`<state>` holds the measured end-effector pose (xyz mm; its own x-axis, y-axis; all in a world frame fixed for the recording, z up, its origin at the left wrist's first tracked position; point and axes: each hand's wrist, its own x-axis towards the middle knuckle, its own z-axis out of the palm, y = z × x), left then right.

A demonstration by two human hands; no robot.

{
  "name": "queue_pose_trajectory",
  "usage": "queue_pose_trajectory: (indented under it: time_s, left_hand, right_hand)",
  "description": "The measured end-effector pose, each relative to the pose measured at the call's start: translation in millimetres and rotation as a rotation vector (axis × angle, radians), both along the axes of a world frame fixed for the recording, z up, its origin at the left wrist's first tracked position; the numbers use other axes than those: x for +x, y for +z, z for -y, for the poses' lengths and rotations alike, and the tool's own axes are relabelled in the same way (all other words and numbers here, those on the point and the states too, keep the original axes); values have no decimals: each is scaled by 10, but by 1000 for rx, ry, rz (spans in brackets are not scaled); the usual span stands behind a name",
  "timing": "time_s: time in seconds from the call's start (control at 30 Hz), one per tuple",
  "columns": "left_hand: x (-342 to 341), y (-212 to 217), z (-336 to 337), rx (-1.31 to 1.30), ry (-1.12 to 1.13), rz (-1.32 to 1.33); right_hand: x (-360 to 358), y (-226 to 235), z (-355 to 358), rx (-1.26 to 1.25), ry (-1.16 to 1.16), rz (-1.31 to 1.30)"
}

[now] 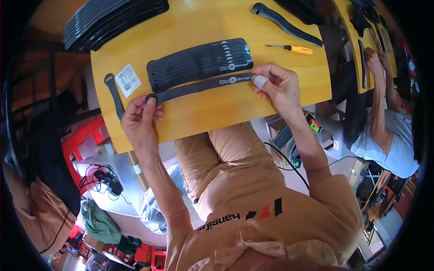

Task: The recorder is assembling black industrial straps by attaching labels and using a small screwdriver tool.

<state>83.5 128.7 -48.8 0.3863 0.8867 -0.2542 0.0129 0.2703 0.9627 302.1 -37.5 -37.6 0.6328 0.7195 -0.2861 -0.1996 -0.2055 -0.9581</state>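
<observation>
A dark grey strap (pixel 194 89) with white printing near its right end stretches between my two hands, just above the near part of the yellow table. My left hand (pixel 141 116) pinches its left end, thumb on top. The right end is gripped between the thumb and fingers of my right hand (pixel 278 86), which has a white wrap on one digit. Just beyond the strap lies a fanned stack of similar black straps (pixel 194 63). Beside my left hand rest a single looped strap (pixel 114 95) and a white printed label (pixel 128 80).
A large pile of black straps (pixel 113 20) fills the far left of the table (pixel 190 27). An orange-handled screwdriver (pixel 298 49) and a small strap bundle (pixel 285 25) lie at the right. Another person's hands (pixel 374 61) work at a neighbouring table.
</observation>
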Motion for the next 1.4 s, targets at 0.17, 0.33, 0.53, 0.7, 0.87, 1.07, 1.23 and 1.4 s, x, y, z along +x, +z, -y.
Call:
queue_pose_trajectory:
  time_s: [0.17,0.33,0.53,0.7,0.87,1.07,1.23,1.4]
  left_hand:
    - [108,-12,12,108,88,-110]
    - [182,-28,38,161,111,-166]
    - [208,-51,40,171,136,-163]
    - [179,-36,31,125,138,-149]
    - [186,-74,4,100,115,-142]
    - [171,-73,-1,110,122,-166]
    - [239,-59,7,126,128,-161]
    - [258,-52,10,161,130,-167]
  right_hand:
    - [25,-119,-82,6,-45,123]
    - [13,-172,-86,13,-106,164]
    - [15,-266,-95,-6,-105,351]
    - [7,-267,-107,-17,-130,344]
    - [8,-221,-85,-34,-168,261]
    - [-2,-261,-107,-17,-134,301]
    - [22,-254,-112,-44,-139,314]
    - [33,-269,-111,-37,-136,311]
